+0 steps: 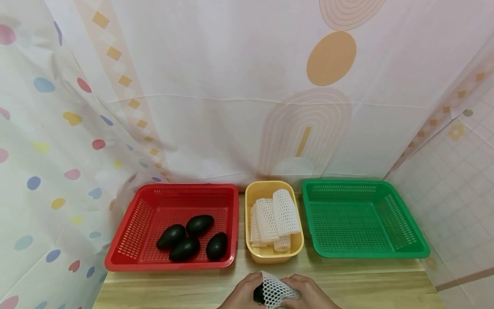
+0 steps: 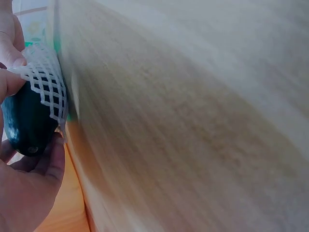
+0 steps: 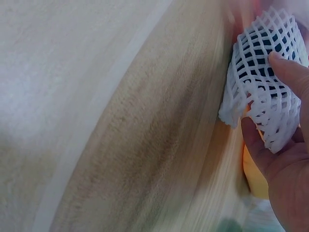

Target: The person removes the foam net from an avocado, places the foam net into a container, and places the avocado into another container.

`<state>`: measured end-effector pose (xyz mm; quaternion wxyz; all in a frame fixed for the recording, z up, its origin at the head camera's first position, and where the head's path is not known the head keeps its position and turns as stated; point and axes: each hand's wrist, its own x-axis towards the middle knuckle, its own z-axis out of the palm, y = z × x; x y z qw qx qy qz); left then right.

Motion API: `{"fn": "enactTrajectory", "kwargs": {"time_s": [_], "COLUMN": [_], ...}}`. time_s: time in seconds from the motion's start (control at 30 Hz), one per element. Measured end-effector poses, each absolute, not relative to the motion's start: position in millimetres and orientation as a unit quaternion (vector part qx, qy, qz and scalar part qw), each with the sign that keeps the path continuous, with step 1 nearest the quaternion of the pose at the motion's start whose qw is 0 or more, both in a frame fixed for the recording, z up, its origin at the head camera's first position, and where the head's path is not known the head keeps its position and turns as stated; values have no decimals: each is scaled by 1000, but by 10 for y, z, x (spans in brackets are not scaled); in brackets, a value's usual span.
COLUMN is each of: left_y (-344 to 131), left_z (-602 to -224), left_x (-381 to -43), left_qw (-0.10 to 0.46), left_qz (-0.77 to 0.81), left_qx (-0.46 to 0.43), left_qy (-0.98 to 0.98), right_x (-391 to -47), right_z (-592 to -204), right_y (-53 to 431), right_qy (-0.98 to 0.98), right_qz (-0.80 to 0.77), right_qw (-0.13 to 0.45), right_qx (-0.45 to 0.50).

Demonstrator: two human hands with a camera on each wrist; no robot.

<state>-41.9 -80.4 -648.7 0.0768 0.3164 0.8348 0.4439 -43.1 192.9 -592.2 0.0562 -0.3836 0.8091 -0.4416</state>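
Observation:
Between the two hands, at the near side of the table, is a dark avocado (image 2: 30,118) partly inside a white foam net sleeve (image 3: 263,67). My left hand (image 1: 245,292) grips the avocado at its bare end, with thumb and fingers around it in the left wrist view. On the other side my right hand (image 1: 306,292) holds the net sleeve, its thumb (image 3: 289,72) pressed on the mesh over the covered part. The mesh stretches in open diamonds across the fruit, and its loose end hangs past the right fingers.
A red basket (image 1: 173,268) at the left holds several avocados (image 1: 185,249). In the middle a yellow bin (image 1: 270,256) contains several foam net sleeves (image 1: 285,211). To the right stands a green basket (image 1: 366,253). A patterned curtain (image 1: 216,128) hangs behind the wooden table (image 1: 162,292).

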Motion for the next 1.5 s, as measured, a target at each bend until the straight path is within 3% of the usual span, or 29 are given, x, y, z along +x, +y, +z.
{"fn": "enactTrajectory", "kwargs": {"time_s": [0.23, 0.47, 0.7, 0.97, 1.3, 1.5], "left_y": [-792, -828, -899, -906, -943, -910], "left_z": [-6581, -6473, -6460, -6410, -6574, -5857], "left_x": [-472, -423, -401, -339, -301, -186], "left_qw": [117, 95, 150, 65, 10, -39], "left_qz": [455, 439, 498, 502, 482, 498], "left_qx": [305, 290, 251, 299, 287, 287], "left_qy": [828, 845, 817, 809, 828, 817], "right_x": [-430, -427, -412, -367, -331, -299], "right_z": [-5947, -5919, -5872, -5805, -5695, -5514], "right_y": [1943, 1990, 2066, 2109, 2124, 2152], "right_qy": [811, 804, 821, 835, 839, 846], "right_qz": [-442, -464, -439, -444, -448, -453], "right_qw": [54, 58, 37, 22, -33, -50], "right_qx": [-379, -368, -364, -324, -307, -279]}}
